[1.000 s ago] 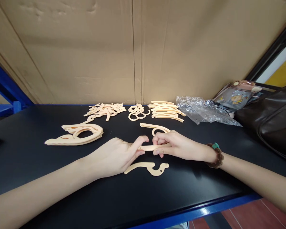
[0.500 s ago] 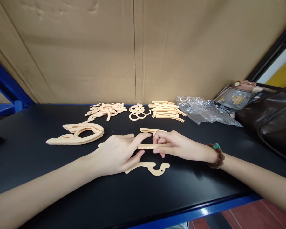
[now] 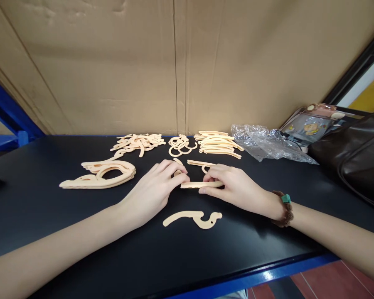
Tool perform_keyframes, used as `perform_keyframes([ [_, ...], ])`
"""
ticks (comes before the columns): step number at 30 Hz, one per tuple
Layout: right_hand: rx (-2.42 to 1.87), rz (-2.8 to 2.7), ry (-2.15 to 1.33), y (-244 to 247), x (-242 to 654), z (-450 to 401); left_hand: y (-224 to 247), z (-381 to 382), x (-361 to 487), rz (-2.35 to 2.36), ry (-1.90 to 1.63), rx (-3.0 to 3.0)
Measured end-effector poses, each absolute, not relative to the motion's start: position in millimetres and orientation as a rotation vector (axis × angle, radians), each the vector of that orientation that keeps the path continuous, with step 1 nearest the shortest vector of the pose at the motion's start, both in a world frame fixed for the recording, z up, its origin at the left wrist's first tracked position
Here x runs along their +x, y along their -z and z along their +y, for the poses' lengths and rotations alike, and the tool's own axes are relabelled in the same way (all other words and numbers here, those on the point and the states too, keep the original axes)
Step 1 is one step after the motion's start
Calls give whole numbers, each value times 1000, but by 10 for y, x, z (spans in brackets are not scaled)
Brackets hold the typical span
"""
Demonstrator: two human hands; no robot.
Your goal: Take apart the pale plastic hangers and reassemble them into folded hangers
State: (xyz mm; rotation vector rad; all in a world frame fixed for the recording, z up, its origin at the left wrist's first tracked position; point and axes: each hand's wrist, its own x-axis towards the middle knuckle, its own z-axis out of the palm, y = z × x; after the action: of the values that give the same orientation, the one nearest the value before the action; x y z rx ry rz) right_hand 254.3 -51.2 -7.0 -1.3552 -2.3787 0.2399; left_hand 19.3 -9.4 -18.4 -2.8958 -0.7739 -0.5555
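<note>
My right hand point(image 3: 232, 182) pinches a slim beige plastic hanger arm point(image 3: 193, 185), held level just above the black table. At its left end, the curled fingers of my left hand point(image 3: 162, 187) close on a curved beige hanger piece point(image 3: 177, 161), mostly hidden behind them. Whether those fingertips also grip the arm is hard to see. Beyond my right hand lies another slim arm point(image 3: 199, 162) with a curved piece point(image 3: 205, 169) beside it, partly covered. Nearer me, a curved arm with a hook-shaped end point(image 3: 205, 222) lies flat on the table.
Several folded hangers point(image 3: 124, 174) are stacked at left. Along the back sit a pile of curved pieces point(image 3: 140, 143), a few hooks point(image 3: 180, 145) and a pile of slim arms point(image 3: 216, 143). Clear plastic bags point(image 3: 268, 143) and a dark leather bag point(image 3: 355, 153) occupy the right.
Both hands have shifted slightly away from me with the slim arm. My left fingers have curled in, and a curved piece now shows behind them. The hook-ended arm in front is more uncovered.
</note>
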Motion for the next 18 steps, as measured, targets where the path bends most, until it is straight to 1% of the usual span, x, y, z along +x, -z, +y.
perform_keyframes([
  [8,-1304,-2407,-53,71,2573,-456,196,-82,164,-839,668,-2980],
  [13,-1411,-2399,97,104,2613,-390,193,-56,168,-901,760,-3080],
  [18,-1507,-2416,234,120,2631,-359,159,-76,166,-791,699,-3148],
])
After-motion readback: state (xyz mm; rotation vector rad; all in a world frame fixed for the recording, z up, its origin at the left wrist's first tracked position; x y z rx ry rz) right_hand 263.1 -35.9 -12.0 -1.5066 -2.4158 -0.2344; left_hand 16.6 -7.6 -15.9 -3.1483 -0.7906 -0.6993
